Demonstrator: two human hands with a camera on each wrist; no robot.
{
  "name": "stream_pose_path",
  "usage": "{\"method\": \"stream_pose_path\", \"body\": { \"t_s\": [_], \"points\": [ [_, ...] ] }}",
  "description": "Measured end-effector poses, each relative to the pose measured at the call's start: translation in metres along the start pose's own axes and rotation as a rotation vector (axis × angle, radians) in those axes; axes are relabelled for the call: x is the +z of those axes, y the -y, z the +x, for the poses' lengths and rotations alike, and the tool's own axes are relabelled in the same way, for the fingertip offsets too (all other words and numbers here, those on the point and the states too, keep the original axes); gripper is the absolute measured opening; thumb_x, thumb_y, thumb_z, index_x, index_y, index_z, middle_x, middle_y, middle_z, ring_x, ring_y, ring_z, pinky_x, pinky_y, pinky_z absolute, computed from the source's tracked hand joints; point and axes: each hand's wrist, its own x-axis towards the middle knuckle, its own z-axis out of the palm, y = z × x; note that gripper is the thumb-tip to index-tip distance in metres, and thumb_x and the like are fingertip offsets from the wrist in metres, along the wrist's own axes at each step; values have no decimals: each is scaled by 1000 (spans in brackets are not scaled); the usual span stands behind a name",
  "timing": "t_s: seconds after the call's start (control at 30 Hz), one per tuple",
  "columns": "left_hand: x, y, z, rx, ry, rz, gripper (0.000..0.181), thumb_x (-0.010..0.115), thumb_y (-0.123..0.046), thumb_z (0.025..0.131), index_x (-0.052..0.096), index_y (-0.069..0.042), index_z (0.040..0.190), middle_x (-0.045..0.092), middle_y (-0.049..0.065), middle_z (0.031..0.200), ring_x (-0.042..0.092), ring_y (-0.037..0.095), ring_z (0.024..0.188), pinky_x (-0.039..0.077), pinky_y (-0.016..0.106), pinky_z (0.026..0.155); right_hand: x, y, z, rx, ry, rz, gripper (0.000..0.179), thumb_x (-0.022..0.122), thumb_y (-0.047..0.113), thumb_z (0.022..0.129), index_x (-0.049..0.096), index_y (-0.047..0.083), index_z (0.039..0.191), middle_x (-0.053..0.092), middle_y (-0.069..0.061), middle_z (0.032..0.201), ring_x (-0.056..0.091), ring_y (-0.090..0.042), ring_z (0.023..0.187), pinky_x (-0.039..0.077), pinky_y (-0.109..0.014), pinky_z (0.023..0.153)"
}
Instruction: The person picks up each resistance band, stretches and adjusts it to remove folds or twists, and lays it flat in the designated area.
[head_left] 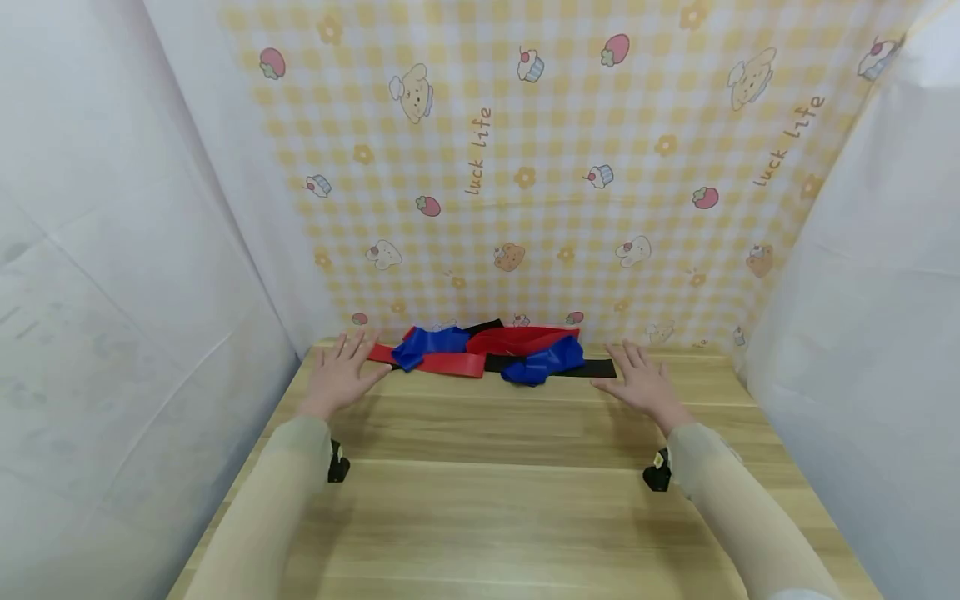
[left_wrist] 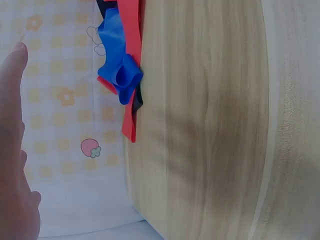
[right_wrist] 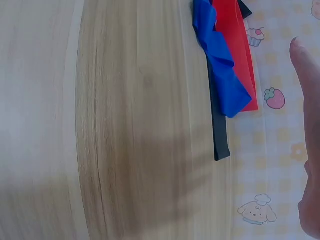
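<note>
At the back of the table lies a row of flat bands. A blue crumpled band (head_left: 433,343) lies on the left over a red band (head_left: 457,364). Another blue band (head_left: 545,362) on the right overlaps a black band (head_left: 596,367), and a second red band (head_left: 525,340) lies behind it. My left hand (head_left: 339,375), fingers spread, is beside the left end of the row. My right hand (head_left: 642,382), also spread, is beside the right end. Neither holds anything; shadows of both fall on the wood in the wrist views.
The wooden table (head_left: 480,517) stretches toward me. A yellow checked cloth (head_left: 525,217) hangs right behind the bands. White sheets close in the left side (head_left: 135,317) and the right side (head_left: 862,267). A black device (head_left: 338,463) is worn at each wrist.
</note>
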Motion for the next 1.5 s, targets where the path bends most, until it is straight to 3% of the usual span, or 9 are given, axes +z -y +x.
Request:
{"method": "stream_pose_path", "body": {
  "t_s": [0.2, 0.43, 0.57, 0.73, 1.0, 1.13, 1.37, 1.5],
  "points": [
    [4, -1, -5, 20, 6, -26, 79, 35, -66, 95, 10, -23, 157, 8, 14, 161, -1, 40, 145, 0, 71, 105, 7, 6, 0, -41, 9, 17, 88, 48, 65, 91, 18, 13, 155, 3, -22, 159, -1, -46, 143, -1, -75, 101],
    [19, -5, -11, 38, -29, -23, 75, 30, -65, 97, 18, -19, 156, 13, 13, 160, 4, 39, 145, 4, 70, 106, 13, 17, 0, -127, -1, 20, 91, 50, 69, 88, 26, 11, 153, 13, -22, 158, 9, -44, 143, 12, -73, 103],
    [30, -11, -14, 58, -57, -41, 74, 31, -64, 97, 21, -20, 156, 16, 13, 160, 8, 38, 145, 8, 69, 107, 19, 24, 0, -176, -8, 49, 81, 57, 57, 91, 32, 9, 151, 17, -23, 157, 16, -45, 142, 20, -70, 103],
    [41, -23, -20, 90, -105, -74, 69, 38, -58, 99, 26, -18, 154, 21, 14, 158, 14, 39, 144, 13, 68, 107, 30, 32, -1, -206, -6, 118, 71, 65, 38, 92, 37, 6, 149, 19, -21, 157, 22, -45, 140, 26, -62, 106],
    [68, -47, -32, 123, -99, -162, 64, 47, -46, 100, 26, -18, 154, 21, 9, 159, 17, 37, 144, 17, 64, 109, 51, 49, -5, -257, 41, 218, 66, 68, 27, 91, 41, 2, 145, 20, -20, 157, 22, -46, 140, 24, -61, 107],
    [80, -57, -35, 154, -115, -201, 63, 47, -45, 100, 30, -13, 153, 27, 13, 156, 19, 38, 143, 19, 61, 109, 60, 58, -7, -274, 52, 238, 64, 68, 24, 91, 42, 1, 144, 22, -23, 155, 22, -46, 139, 24, -62, 107],
    [100, -78, -34, 158, -72, -285, 65, 45, -48, 100, 29, -13, 153, 25, 13, 157, 19, 38, 143, 17, 58, 111, 77, 74, -12, -260, 83, 253, 60, 67, 21, 92, 44, 0, 142, 24, -24, 154, 24, -44, 140, 25, -59, 108],
    [110, -92, -31, 147, -52, -380, 61, 51, -40, 100, 32, -13, 152, 28, 12, 156, 22, 36, 143, 20, 57, 111, 86, 81, -9, -242, 83, 265, 58, 67, 21, 93, 45, -1, 142, 24, -24, 154, 25, -43, 140, 25, -58, 109]
  ]
}}
